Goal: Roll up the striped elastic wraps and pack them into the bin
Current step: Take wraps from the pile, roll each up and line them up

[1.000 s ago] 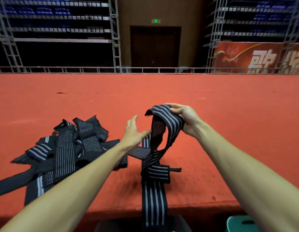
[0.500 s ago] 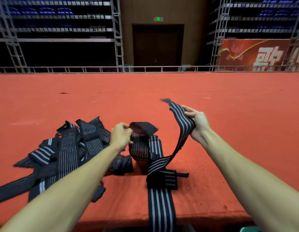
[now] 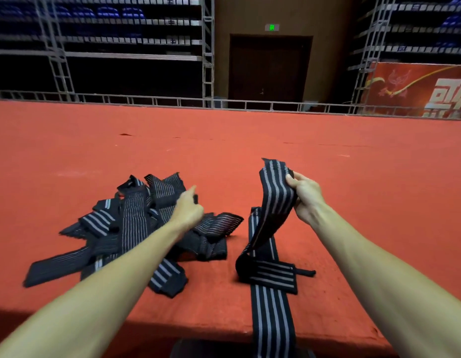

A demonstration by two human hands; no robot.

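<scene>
Right hand grips raised striped wrap; left hand, grasp indeterminable, over wrap pile on red worktop.

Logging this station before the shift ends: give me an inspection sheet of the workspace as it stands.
Surface: red carpet.
Job's things: loose pile of wraps at left; one striped wrap unrolled, trailing over the near edge.
Clutter: nothing seen.
Hands: right hand grips that wrap's raised end; left hand over the pile, grip unclear.
Cables: nothing seen.
Surroundings: railing, door, red banner.
</scene>
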